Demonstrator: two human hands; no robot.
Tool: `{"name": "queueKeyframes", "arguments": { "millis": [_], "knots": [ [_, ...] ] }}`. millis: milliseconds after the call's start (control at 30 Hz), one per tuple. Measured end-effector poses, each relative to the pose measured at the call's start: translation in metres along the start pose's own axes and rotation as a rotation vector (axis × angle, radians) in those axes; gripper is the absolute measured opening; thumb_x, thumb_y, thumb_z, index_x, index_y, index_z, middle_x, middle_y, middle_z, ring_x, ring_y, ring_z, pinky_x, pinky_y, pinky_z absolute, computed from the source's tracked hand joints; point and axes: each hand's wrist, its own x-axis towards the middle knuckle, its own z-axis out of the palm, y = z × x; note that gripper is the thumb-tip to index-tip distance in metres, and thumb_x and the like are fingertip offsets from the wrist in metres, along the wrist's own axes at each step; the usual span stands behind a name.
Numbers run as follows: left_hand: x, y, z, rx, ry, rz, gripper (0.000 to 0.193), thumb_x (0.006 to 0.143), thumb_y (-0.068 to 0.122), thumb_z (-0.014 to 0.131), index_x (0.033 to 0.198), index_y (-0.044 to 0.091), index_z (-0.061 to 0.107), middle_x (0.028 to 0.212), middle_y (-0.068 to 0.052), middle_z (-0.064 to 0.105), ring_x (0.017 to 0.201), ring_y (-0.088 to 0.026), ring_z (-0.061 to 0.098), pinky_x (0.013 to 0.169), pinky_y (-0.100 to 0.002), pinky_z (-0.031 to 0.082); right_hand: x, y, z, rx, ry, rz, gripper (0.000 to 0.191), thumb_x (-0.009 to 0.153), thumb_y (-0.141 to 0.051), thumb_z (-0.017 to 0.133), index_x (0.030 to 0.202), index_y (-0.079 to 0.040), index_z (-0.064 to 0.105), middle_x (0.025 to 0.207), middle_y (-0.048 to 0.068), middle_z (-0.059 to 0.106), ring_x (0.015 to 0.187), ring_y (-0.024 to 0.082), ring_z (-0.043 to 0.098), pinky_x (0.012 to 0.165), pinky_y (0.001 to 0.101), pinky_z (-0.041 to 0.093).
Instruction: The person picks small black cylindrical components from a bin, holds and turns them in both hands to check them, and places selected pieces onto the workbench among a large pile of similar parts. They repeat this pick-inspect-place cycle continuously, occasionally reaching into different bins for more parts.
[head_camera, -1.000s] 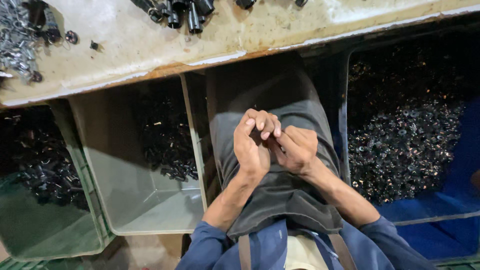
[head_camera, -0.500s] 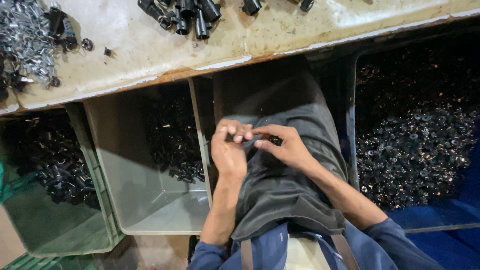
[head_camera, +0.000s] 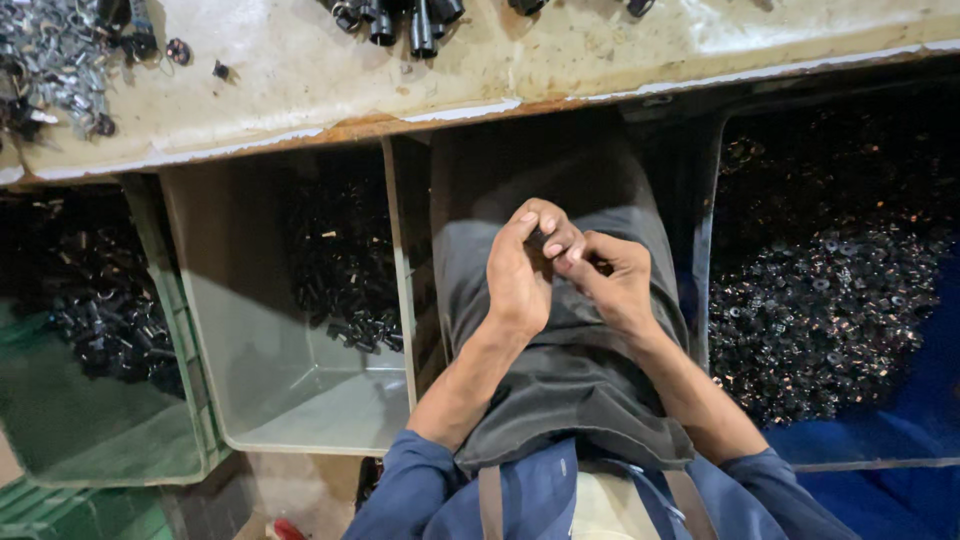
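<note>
Workbench (head_camera: 300, 80) runs across the top of my view, pale worn top w/ stains, orange-brown along its chipped front edge. On it I see a cluster of black cylindrical parts (head_camera: 400, 18) at top centre and a heap of shiny metal clips (head_camera: 50, 50) at far left. Below the bench edge sit bins: a green crate (head_camera: 90, 440) at left w/ dark parts, just beside it a pale grey-green bin (head_camera: 250, 380) w/ a small pile of black parts (head_camera: 340, 290) at its back, and at right a blue bin (head_camera: 900, 430) heaped w/ small dark ring-like pieces (head_camera: 820, 300). Lighting is dim under the bench. Over the lap, on a dark grey apron (head_camera: 560, 380), both hands are together: left hand (head_camera: 520, 270) and right hand (head_camera: 610, 280) w/ fingertips meeting, pinched round a small dark piece (head_camera: 541, 238) between them. It's mostly hidden by the fingers, so I can't tell its shape. Blue sleeves (head_camera: 400, 490) show at the bottom.
</note>
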Motion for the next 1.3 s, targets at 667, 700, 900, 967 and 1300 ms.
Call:
{"name": "queueKeyframes", "arguments": {
  "millis": [667,700,900,967,1300],
  "knots": [
    [0.095,-0.006,0.033,0.213,-0.314,-0.014,0.036,0.111,0.040,0.054,0.116,0.005,0.048,0.097,-0.017,0.068,0.104,-0.037,0.070,0.093,-0.043,0.057,0.058,-0.049,-0.003,-0.773,0.451,-0.784,0.010,0.103,-0.006,0.078,0.100,-0.001,0.070,0.089,0.007,0.068,0.079,0.014,0.065,0.069,0.0280,0.051],
    [0.092,-0.006,0.034,0.223,-0.296,-0.019,0.034,0.110,0.039,0.055,0.117,0.005,0.049,0.097,-0.017,0.068,0.103,-0.036,0.070,0.092,-0.042,0.057,0.056,-0.048,-0.005,-0.776,0.450,-0.775,0.009,0.103,-0.005,0.077,0.100,-0.001,0.070,0.088,0.007,0.067,0.078,0.013,0.066,0.068,0.0271,0.051],
    [0.072,-0.007,0.020,0.253,-0.387,-0.039,0.030,0.111,0.033,0.058,0.120,0.007,0.047,0.103,-0.018,0.069,0.109,-0.032,0.070,0.091,-0.036,0.054,0.039,-0.030,-0.010,0.606,0.086,0.030,0.023,0.097,-0.015,0.068,0.119,-0.007,0.069,0.069,-0.006,0.056,0.050,0.004,0.051,0.043,0.0192,0.038],
    [0.064,-0.006,0.008,0.334,-0.381,0.004,0.028,0.111,0.031,0.058,0.123,0.007,0.047,0.104,-0.016,0.069,0.108,-0.029,0.069,0.093,-0.034,0.054,0.032,-0.024,-0.009,0.492,0.104,0.039,0.023,0.106,-0.016,0.064,0.124,-0.002,0.062,0.080,-0.001,0.058,0.059,0.008,0.053,0.050,0.0214,0.040],
    [0.007,0.024,-0.044,0.832,-0.103,0.147,0.027,0.105,0.019,0.065,0.126,0.008,0.053,0.100,-0.005,0.059,0.088,-0.013,0.054,0.082,-0.027,0.046,0.003,-0.008,-0.020,0.543,0.093,0.234,0.028,0.105,-0.009,0.058,0.132,-0.001,0.054,0.106,0.015,0.064,0.077,0.016,0.062,0.054,0.0263,0.051]
  ]
}}
